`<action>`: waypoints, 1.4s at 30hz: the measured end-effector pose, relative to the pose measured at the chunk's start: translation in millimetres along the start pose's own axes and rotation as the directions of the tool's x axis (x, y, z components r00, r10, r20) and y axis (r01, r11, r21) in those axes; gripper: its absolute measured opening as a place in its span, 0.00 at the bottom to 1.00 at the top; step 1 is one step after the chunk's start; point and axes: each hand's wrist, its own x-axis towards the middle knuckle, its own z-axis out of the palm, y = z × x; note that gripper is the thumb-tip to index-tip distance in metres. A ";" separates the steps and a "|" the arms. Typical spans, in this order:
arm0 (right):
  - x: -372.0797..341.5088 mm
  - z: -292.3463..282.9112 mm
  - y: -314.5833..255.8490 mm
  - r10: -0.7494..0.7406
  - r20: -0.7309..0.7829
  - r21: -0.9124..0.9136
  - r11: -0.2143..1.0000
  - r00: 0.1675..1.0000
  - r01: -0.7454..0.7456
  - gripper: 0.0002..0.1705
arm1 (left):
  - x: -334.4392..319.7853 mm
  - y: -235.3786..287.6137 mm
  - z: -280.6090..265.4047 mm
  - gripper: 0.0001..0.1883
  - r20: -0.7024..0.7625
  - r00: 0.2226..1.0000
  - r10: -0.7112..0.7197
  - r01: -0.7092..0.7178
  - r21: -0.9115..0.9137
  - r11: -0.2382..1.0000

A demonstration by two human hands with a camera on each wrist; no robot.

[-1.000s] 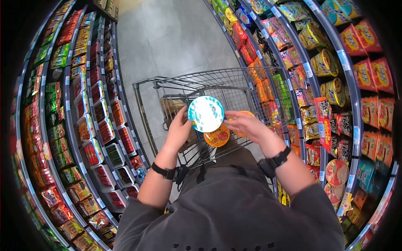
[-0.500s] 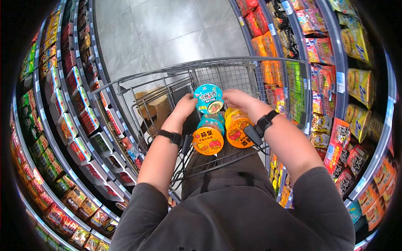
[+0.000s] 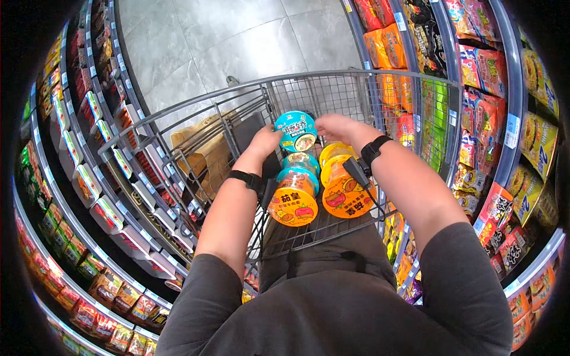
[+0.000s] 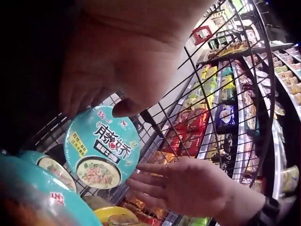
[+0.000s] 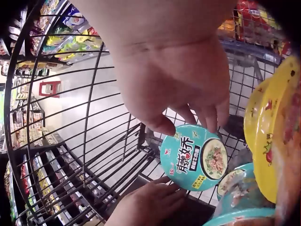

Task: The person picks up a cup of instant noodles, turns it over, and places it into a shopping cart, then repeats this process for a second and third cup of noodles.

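Over the shopping cart, a teal instant noodle bowl (image 3: 295, 130) sits between my two hands, its printed lid facing up. My left hand (image 3: 265, 142) holds it from the left, its thumb at the lid's rim in the left wrist view. From the other side my right hand (image 3: 343, 130) holds it, its fingers (image 4: 153, 181) fairly straight along the bowl's side. Nearer my body stand orange-lidded noodle bowls, one at left (image 3: 293, 206) and one at right (image 3: 347, 199). More teal bowls (image 3: 300, 160) and a yellow one (image 3: 333, 152) are behind them.
The wire cart (image 3: 261, 86) surrounds the bowls, with its wire side at right close to the shelves. Brown cardboard (image 3: 205, 148) shows through its left side. Shelves of packaged noodles (image 3: 484, 107) and snacks (image 3: 89, 178) line both sides of the grey tiled aisle (image 3: 208, 41).
Both hands have lowered the teal bowl into the cart, farther from the head camera. The head view has shifted, bringing more of the orange, yellow and teal bowls into sight.
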 end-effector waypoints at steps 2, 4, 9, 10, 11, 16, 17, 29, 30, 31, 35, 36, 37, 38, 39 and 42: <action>15.8 -2.9 7.4 0.009 -0.029 -0.037 0.999 1.000 -0.011 0.26 | 3.7 -2.9 -0.8 0.33 0.013 1.000 -0.003 0.003 -0.021 1.000; 16.0 -6.8 10.4 -0.007 0.002 -0.016 1.000 1.000 0.007 0.27 | -3.8 2.8 -4.7 0.30 0.046 0.998 0.031 -0.029 -0.031 0.999; -10.0 -17.4 13.6 -0.062 -0.017 0.133 0.989 0.998 0.064 0.29 | -29.3 23.7 -13.5 0.28 0.017 0.997 0.072 -0.072 -0.005 0.997; -21.8 -21.0 13.1 -0.106 -0.047 0.173 0.978 0.993 0.113 0.28 | -34.0 26.7 -15.0 0.28 -0.009 0.994 0.105 -0.105 0.021 0.994; -34.9 -24.9 12.3 -0.151 -0.078 0.211 0.964 0.985 0.164 0.27 | -38.8 30.1 -17.9 0.28 -0.015 0.993 0.118 -0.118 0.022 0.993; -118.6 -45.7 10.0 -0.392 -0.251 0.401 0.790 0.885 0.464 0.27 | -100.2 64.3 -48.8 0.26 -0.082 0.963 0.257 -0.263 -0.068 0.962; -135.8 -46.4 13.6 -0.407 -0.278 0.434 0.755 0.870 0.491 0.28 | -114.0 67.6 -54.9 0.26 -0.095 0.957 0.274 -0.281 -0.063 0.958; -318.1 40.6 137.8 -0.567 -0.384 0.382 0.621 0.729 0.684 0.25 | -378.8 11.6 -123.8 0.21 -0.051 0.780 0.624 -0.616 -0.239 0.750; -329.4 50.3 153.9 -0.573 -0.398 0.375 0.611 0.716 0.697 0.25 | -397.1 -3.2 -126.6 0.21 -0.060 0.761 0.646 -0.641 -0.227 0.733; -338.2 58.6 171.9 -0.575 -0.409 0.382 0.597 0.708 0.706 0.25 | -413.6 -17.8 -128.9 0.21 -0.102 0.753 0.650 -0.656 -0.194 0.729; -364.0 94.7 247.2 -0.554 -0.475 0.427 0.534 0.684 0.729 0.24 | -469.4 -61.2 -131.2 0.21 -0.212 0.729 0.650 -0.670 -0.027 0.742; -370.7 105.6 266.4 -0.543 -0.498 0.421 0.530 0.676 0.736 0.24 | -474.7 -71.4 -129.8 0.21 -0.202 0.710 0.675 -0.691 -0.016 0.722; -374.1 113.7 286.9 -0.547 -0.521 0.415 0.509 0.655 0.754 0.24 | -476.2 -81.7 -127.4 0.20 -0.214 0.713 0.668 -0.693 -0.064 0.719; -376.1 121.5 306.5 -0.515 -0.536 0.442 0.503 0.669 0.742 0.23 | -476.0 -89.9 -124.8 0.20 -0.221 0.718 0.661 -0.691 -0.111 0.714; -377.1 129.1 325.3 -0.482 -0.550 0.471 0.496 0.682 0.730 0.23 | -474.6 -95.3 -121.5 0.20 -0.209 0.720 0.661 -0.692 -0.146 0.707; -382.3 153.6 377.2 -0.427 -0.589 0.532 0.435 0.687 0.726 0.21 | -469.6 -100.9 -105.4 0.20 -0.141 0.714 0.685 -0.697 -0.222 0.681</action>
